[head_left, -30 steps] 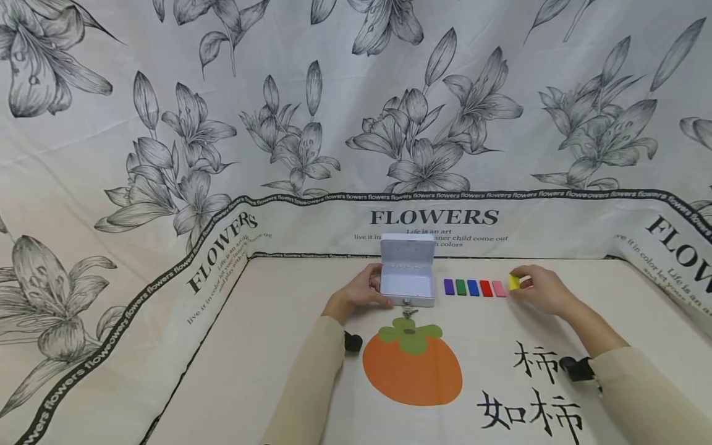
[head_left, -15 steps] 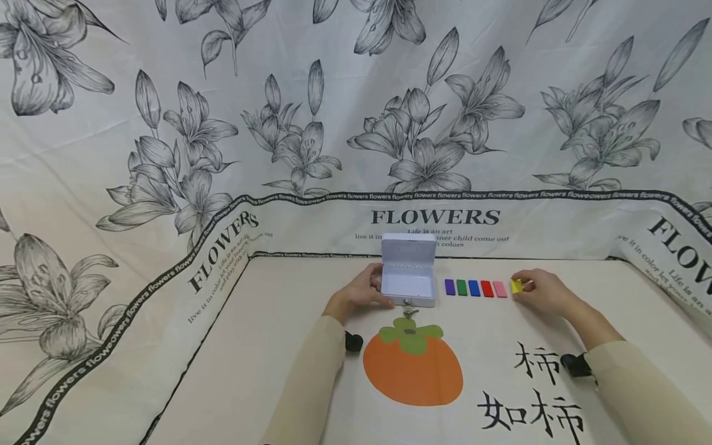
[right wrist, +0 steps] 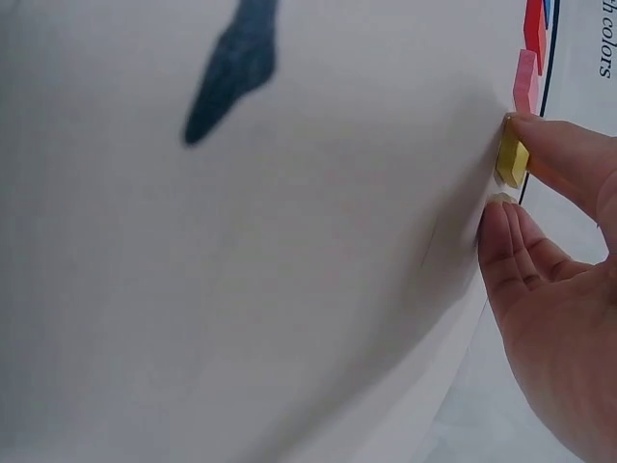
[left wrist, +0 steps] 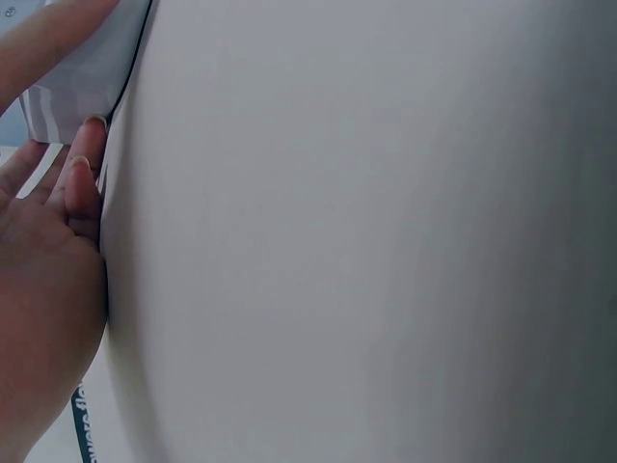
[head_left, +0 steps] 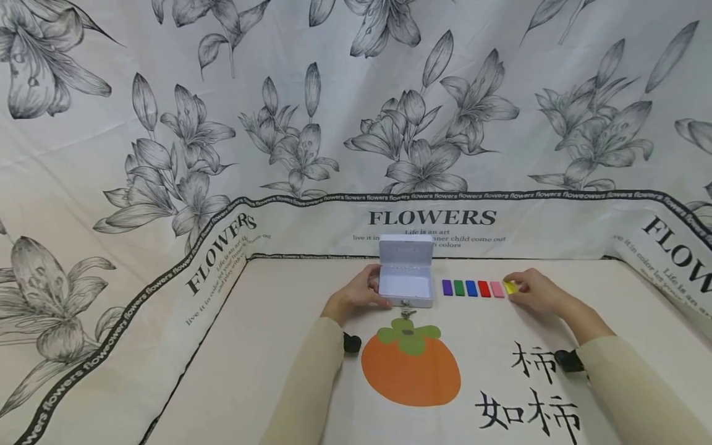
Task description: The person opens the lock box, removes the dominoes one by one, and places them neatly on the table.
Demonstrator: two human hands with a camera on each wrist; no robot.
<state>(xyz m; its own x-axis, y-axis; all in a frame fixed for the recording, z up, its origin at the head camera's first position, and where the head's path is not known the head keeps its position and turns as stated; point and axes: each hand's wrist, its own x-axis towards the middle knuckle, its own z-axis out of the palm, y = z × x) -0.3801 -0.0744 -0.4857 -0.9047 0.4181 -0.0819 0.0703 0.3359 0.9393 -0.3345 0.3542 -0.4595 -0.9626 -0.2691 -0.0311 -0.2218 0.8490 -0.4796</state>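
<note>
A small white lidded box (head_left: 419,303) stands with its lid raised at the back of the table. My left hand (head_left: 358,292) holds its left side; in the left wrist view, the thumb lies across the box (left wrist: 82,82) and other fingers touch its lower edge. My right hand (head_left: 539,293) pinches a yellow block (head_left: 510,287) between thumb and fingers, low at the table. This block (right wrist: 512,159) sits beside the pink block (right wrist: 524,82). A row continues leftward with red (head_left: 484,288), blue (head_left: 471,288), green (head_left: 458,288) and purple (head_left: 447,287) blocks.
Keys (head_left: 408,313) hang at the box's front latch. An orange persimmon print (head_left: 411,377) and black characters (head_left: 534,411) mark the tablecloth. A flower-printed curtain (head_left: 434,142) rises behind the table and along the sides.
My right hand has shifted slightly left with the yellow block, which now stands nearer the pink block and more tilted. My left hand stays on the box.
</note>
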